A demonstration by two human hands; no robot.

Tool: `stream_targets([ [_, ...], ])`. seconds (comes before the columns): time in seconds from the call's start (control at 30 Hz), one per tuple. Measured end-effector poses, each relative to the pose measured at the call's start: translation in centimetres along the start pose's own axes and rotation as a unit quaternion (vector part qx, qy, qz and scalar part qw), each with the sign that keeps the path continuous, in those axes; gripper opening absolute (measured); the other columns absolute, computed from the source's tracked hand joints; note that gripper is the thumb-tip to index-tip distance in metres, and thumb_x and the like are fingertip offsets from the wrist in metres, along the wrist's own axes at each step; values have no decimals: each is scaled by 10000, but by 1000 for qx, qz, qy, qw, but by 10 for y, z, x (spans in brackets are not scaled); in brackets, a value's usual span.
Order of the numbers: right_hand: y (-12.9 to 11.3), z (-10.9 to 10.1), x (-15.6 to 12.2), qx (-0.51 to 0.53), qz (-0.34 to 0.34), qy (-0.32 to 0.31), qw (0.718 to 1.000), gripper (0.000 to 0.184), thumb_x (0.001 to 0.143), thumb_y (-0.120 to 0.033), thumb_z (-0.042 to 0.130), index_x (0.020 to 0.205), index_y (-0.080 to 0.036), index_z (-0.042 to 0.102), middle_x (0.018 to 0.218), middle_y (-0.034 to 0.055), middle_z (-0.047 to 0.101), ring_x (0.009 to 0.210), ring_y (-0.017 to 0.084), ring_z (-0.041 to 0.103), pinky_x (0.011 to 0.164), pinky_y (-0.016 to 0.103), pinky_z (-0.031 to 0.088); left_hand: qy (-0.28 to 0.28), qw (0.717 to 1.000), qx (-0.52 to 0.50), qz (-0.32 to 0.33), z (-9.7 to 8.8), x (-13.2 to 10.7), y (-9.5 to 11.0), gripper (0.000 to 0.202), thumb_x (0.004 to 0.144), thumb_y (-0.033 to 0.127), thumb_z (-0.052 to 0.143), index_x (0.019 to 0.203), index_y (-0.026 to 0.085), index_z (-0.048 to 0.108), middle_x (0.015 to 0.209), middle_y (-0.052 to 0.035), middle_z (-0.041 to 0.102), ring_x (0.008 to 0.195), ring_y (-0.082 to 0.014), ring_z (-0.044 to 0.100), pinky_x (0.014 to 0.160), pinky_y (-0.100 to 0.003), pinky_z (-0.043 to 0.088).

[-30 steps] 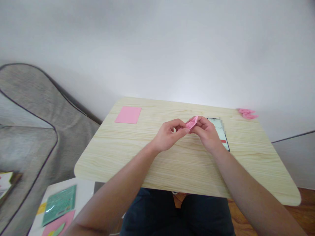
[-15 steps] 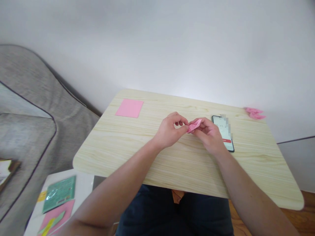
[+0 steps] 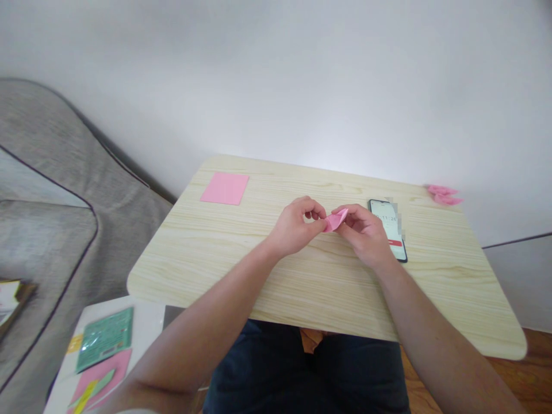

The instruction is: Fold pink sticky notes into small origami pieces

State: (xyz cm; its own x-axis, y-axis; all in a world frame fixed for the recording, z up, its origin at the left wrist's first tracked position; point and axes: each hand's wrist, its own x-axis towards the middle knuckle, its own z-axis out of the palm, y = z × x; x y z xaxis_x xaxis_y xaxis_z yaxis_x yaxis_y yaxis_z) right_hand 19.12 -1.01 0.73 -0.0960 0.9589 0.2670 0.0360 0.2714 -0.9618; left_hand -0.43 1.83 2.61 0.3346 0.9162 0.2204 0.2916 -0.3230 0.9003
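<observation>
A small piece of folded pink paper (image 3: 336,221) is held up between my two hands over the middle of the table. My left hand (image 3: 299,224) pinches its left end between thumb and fingertips. From the other side, my right hand (image 3: 362,231) grips it with the thumb below and the fingers behind, hiding part of the folds. A flat square of pink paper (image 3: 225,188) lies at the back left of the table. Folded pink paper pieces (image 3: 444,195) sit together at the back right corner.
Just right of my right hand, a phone (image 3: 394,244) with a lit screen lies on the pale wooden table (image 3: 328,287). A white wall rises behind it. At lower left, a white surface (image 3: 149,316) holds a green packet (image 3: 106,339) and pink paper; a grey sofa (image 3: 116,230) stands beyond.
The folded paper has turned slightly and shows more of its face, with both hands still on it. The whole view has shifted a little.
</observation>
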Motion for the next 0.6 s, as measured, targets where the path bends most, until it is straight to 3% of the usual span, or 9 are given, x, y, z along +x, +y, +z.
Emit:
stream_targets([
  [0.13, -1, 1, 0, 14, 42, 24, 999, 238, 797, -271, 849, 1002, -270, 726, 863, -10, 735, 772, 162, 669, 736, 322, 551, -3, 1000, -6, -1, 0, 0, 2, 53, 816, 228, 706, 786, 199, 739, 845, -6, 677, 863, -167, 616, 832, -333, 468],
  [0.23, -5, 0, -3, 41, 86, 73, 993, 161, 781, -229, 835, 850, -241, 690, 717, -25, 693, 655, 148, 632, 677, 312, 540, 8, 1000, -2, -20, 1, 0, 3, 67, 817, 230, 708, 765, 196, 732, 827, -3, 681, 833, -162, 601, 814, -329, 462],
  [0.3, -10, -1, -5, 120, 95, 92, 984, 155, 795, -186, 778, 736, -233, 642, 608, -47, 612, 608, 137, 588, 725, 336, 562, 19, 999, 4, -28, 1, 0, 2, 63, 811, 230, 716, 759, 197, 726, 812, 1, 677, 818, -158, 594, 804, -325, 461],
  [0.43, -25, -1, -9, 268, 99, 76, 955, 237, 819, -160, 663, 622, -228, 551, 538, -62, 470, 591, 130, 519, 892, 434, 585, 14, 1000, 16, -15, 3, 0, -1, 71, 810, 237, 728, 751, 198, 723, 795, 4, 663, 803, -155, 591, 781, -316, 458],
  [0.6, -32, 0, -9, 261, 111, 66, 957, 276, 791, -190, 690, 598, -236, 498, 505, -61, 396, 576, 138, 506, 877, 434, 584, -5, 998, 50, 25, 5, -1, -2, 108, 866, 227, 669, 784, 205, 736, 819, -6, 659, 832, -160, 601, 799, -320, 461],
])
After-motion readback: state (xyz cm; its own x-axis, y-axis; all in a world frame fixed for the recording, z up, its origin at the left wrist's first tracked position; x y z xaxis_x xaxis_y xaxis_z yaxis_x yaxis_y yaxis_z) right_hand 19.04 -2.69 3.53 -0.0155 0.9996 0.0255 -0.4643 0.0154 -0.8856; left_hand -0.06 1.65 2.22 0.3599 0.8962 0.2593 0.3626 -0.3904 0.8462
